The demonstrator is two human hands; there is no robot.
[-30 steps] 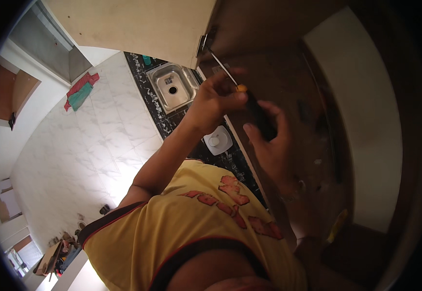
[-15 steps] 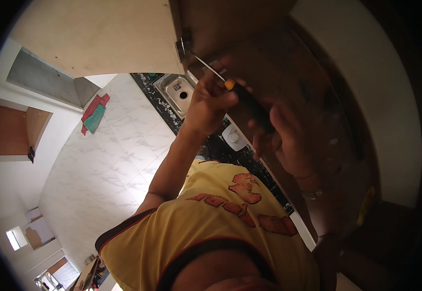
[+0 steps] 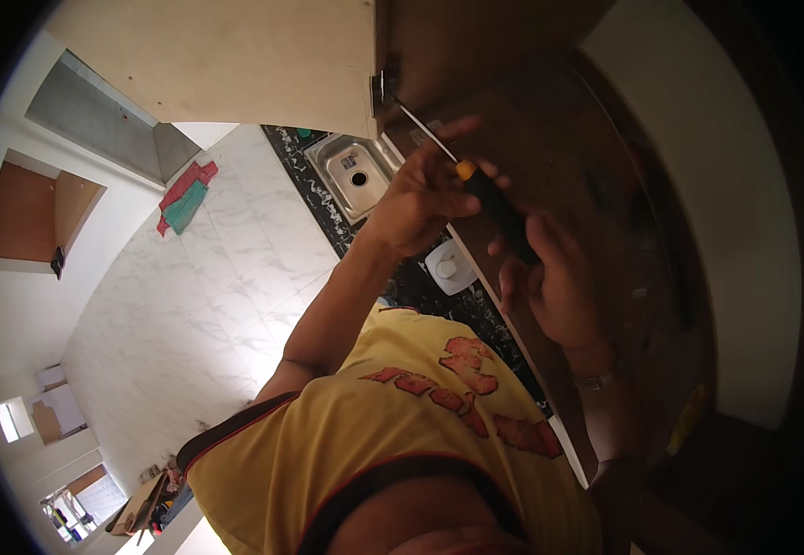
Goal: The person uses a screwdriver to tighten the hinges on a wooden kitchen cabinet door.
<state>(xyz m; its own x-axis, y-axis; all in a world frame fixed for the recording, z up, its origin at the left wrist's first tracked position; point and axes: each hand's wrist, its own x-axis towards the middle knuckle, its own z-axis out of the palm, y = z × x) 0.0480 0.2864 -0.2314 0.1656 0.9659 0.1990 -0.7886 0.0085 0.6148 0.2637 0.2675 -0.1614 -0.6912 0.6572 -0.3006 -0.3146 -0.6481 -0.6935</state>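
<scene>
A screwdriver (image 3: 502,211) with a dark handle, yellow collar and long thin shaft slants across the dark cabinet interior. Its tip reaches a metal hinge (image 3: 382,90) at the edge of the pale cabinet door; whether it sits in a screw is too small to tell. My left hand (image 3: 416,205) is closed around the front of the tool near the collar, one finger stretched out beyond the shaft. At the back end of the handle, my right hand (image 3: 559,294) grips with thumb and curled fingers, partly in shadow.
The open door panel (image 3: 235,60) fills the upper left. Below lies a black marbled counter (image 3: 323,199) with a steel sink (image 3: 357,157) and a white square object (image 3: 450,268). Red and green cloths (image 3: 184,205) lie on the marble-look floor (image 3: 226,250).
The whole view has shifted slightly, so door, hinge and sink appear further right. Both hands stay on the screwdriver, its tip still at the hinge; the right-hand fingers have moved a little on the handle.
</scene>
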